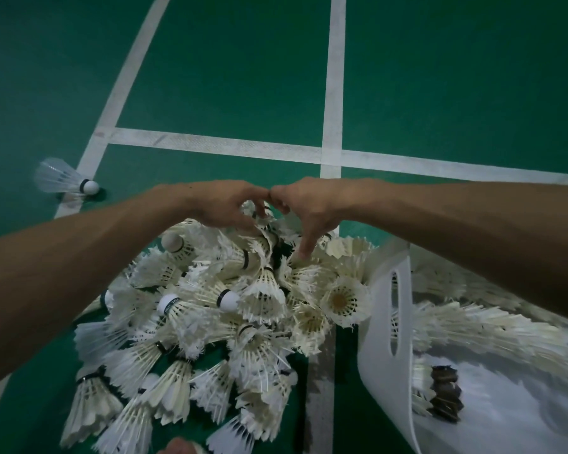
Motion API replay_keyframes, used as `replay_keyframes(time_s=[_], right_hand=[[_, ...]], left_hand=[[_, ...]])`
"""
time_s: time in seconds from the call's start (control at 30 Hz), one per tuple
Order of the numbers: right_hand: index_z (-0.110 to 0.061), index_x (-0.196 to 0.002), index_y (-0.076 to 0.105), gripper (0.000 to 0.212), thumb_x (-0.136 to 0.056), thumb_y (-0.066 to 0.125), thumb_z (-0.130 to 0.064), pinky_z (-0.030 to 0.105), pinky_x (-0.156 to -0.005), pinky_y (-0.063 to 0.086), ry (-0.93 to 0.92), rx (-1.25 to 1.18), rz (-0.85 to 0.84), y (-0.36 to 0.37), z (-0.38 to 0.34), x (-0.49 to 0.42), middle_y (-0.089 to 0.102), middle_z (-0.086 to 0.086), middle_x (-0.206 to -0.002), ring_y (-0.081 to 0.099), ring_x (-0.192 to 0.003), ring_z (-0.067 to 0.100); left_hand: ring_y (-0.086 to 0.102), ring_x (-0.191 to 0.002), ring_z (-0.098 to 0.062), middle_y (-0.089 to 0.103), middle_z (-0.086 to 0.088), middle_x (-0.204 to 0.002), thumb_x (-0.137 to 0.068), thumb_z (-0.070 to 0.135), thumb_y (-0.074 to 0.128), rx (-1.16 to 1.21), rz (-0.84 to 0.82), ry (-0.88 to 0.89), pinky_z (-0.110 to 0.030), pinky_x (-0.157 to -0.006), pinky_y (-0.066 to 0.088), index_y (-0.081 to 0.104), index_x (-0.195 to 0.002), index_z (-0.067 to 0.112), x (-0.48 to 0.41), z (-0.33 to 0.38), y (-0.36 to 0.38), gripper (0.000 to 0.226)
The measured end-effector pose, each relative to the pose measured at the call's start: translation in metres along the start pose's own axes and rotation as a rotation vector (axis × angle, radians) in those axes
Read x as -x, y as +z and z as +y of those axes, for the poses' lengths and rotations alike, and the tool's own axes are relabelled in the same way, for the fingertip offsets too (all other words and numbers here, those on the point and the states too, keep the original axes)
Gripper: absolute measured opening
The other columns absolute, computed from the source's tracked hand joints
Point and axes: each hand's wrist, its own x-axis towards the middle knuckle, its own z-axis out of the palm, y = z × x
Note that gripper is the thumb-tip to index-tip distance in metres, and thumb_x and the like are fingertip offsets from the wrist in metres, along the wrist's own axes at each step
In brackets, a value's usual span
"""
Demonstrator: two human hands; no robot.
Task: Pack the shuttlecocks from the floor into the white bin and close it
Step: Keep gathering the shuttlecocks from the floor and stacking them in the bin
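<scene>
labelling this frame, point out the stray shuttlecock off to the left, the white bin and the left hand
stray shuttlecock (67, 177): head view, on its feather skirt
white bin (374, 322): head view, on its slotted side wall
left hand (223, 204): head view, on the back of the hand

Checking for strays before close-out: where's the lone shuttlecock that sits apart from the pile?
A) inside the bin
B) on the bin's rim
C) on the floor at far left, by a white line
C: the lone shuttlecock lies on the green floor left of the pile, beside a white line, far from the bin.
</scene>
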Motion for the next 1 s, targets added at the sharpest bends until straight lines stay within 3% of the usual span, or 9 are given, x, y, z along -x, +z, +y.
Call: replay_keyframes(time_s=[0.07, 0.17, 0.27, 0.4, 0.5, 0.63, 0.8, 0.9, 1.0], right_hand=[[-0.02, -0.133, 0.033, 0.096, -0.056, 0.09, -0.033, 0.035, -0.086, 0.052, 0.012, 0.021, 0.007, 0.003, 0.0, -0.004, 0.057, 0.003, -0.116, 0.058, -0.097, 0.023], [-0.023, -0.122, 0.032, 0.085, -0.059, 0.089, -0.024, 0.03, -0.067, 0.052, 0.04, -0.048, 0.021, -0.002, 0.005, -0.006, 0.055, 0.006, -0.105, 0.06, -0.084, 0.022], [-0.026, -0.133, 0.031, 0.09, -0.063, 0.087, -0.019, 0.025, -0.058, 0.047, 0.073, -0.109, 0.048, -0.014, 0.011, -0.004, 0.05, 0.003, -0.101, 0.058, -0.085, 0.022], [-0.028, -0.135, 0.045, 0.075, -0.07, 0.082, -0.024, 0.025, -0.064, 0.047, 0.079, -0.042, 0.089, -0.023, 0.023, -0.002, 0.05, 0.008, -0.128, 0.055, -0.098, 0.024], [-0.023, -0.129, 0.054, 0.064, -0.071, 0.082, -0.026, 0.025, -0.064, 0.05, 0.105, -0.076, 0.123, -0.026, 0.032, 0.003, 0.052, 0.009, -0.131, 0.058, -0.099, 0.025], [-0.022, -0.127, 0.054, 0.063, -0.071, 0.082, -0.027, 0.019, -0.053, 0.041, 0.12, -0.116, 0.152, -0.027, 0.037, 0.01, 0.055, 0.007, -0.126, 0.057, -0.095, 0.024], [-0.022, -0.128, 0.053, 0.064, -0.071, 0.081, -0.031, 0.019, -0.054, 0.038, 0.106, -0.097, 0.187, -0.028, 0.037, 0.016, 0.054, 0.005, -0.127, 0.051, -0.094, 0.021], [-0.023, -0.127, 0.054, 0.062, -0.072, 0.081, -0.032, 0.02, -0.055, 0.038, 0.106, -0.105, 0.205, -0.03, 0.038, 0.019, 0.055, 0.004, -0.127, 0.051, -0.094, 0.021], [-0.023, -0.126, 0.054, 0.06, -0.072, 0.08, -0.031, 0.018, -0.053, 0.035, 0.11, -0.121, 0.218, -0.031, 0.04, 0.02, 0.055, 0.005, -0.126, 0.052, -0.093, 0.022]], left_hand=[[0.052, -0.088, -0.003, 0.052, 0.012, -0.109, -0.09, 0.022, 0.062, -0.04, 0.011, -0.015, -0.028, -0.086, 0.046, 0.043, -0.133, 0.034, 0.0, -0.003, -0.001, 0.048], [0.045, -0.115, -0.012, 0.042, 0.003, -0.134, -0.09, 0.031, 0.06, -0.1, -0.045, -0.021, -0.035, -0.103, 0.037, 0.036, -0.14, 0.039, 0.002, -0.007, -0.001, 0.056], [0.034, -0.131, -0.018, 0.028, 0.001, -0.148, -0.091, 0.042, 0.055, -0.201, -0.175, -0.02, -0.042, -0.11, 0.031, 0.029, -0.14, 0.05, -0.001, -0.007, -0.002, 0.056], [0.041, -0.114, -0.014, 0.035, -0.002, -0.139, -0.091, 0.041, 0.056, -0.309, -0.189, -0.034, -0.036, -0.103, 0.035, 0.038, -0.136, 0.048, -0.012, -0.001, -0.005, 0.049], [0.045, -0.105, -0.013, 0.046, -0.002, -0.133, -0.089, 0.04, 0.06, -0.353, -0.157, -0.048, -0.035, -0.097, 0.038, 0.041, -0.135, 0.039, -0.014, 0.002, -0.005, 0.05], [0.024, -0.137, -0.024, 0.015, 0.007, -0.156, -0.08, 0.059, 0.06, -0.56, -0.057, -0.049, -0.054, -0.109, 0.024, 0.048, -0.125, 0.04, -0.013, 0.006, -0.004, 0.05], [0.052, -0.109, -0.012, 0.05, 0.01, -0.127, -0.085, 0.045, 0.063, -0.221, -0.23, -0.03, -0.035, -0.097, 0.041, 0.036, -0.134, 0.038, -0.011, 0.012, -0.009, 0.057], [0.055, -0.096, -0.01, 0.056, 0.012, -0.108, -0.087, 0.048, 0.058, -0.318, -0.285, -0.054, -0.029, -0.084, 0.041, 0.038, -0.137, 0.037, -0.018, 0.019, -0.014, 0.055], [0.053, -0.111, -0.014, 0.054, 0.003, -0.123, -0.093, 0.044, 0.052, -0.432, -0.318, -0.077, -0.036, -0.099, 0.042, 0.046, -0.135, 0.033, -0.024, 0.023, -0.016, 0.044]])
